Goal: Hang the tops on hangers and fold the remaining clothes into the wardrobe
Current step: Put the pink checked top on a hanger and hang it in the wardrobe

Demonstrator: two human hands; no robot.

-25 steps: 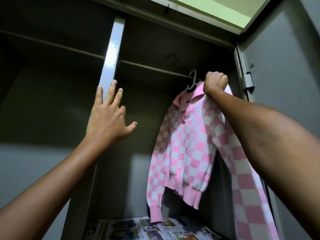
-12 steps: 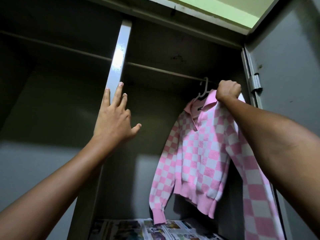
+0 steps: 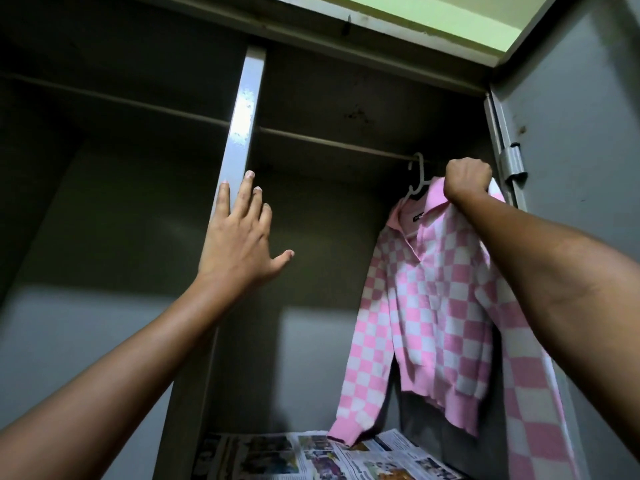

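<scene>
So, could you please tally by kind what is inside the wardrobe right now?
Pink-and-white checked top: 1
White hanger: 1
Hanging rail: 1
Newspaper sheets lining the shelf: exact number unclear, counted as 1
Total: 4

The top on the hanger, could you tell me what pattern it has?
Pink and white checks on the top, shown in the head view.

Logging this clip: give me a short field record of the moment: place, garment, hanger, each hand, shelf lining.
place: inside an open wardrobe, rail across the top
garment: pink-and-white checked top on a hanger, one cuff touching the newspaper
hanger: white hanger, hook at the rail; whether it is fully seated cannot be told
left hand: open, fingers spread, resting against the centre post
right hand: fist gripping the top's shoulder beside the hanger
shelf lining: newspaper under the top
</scene>
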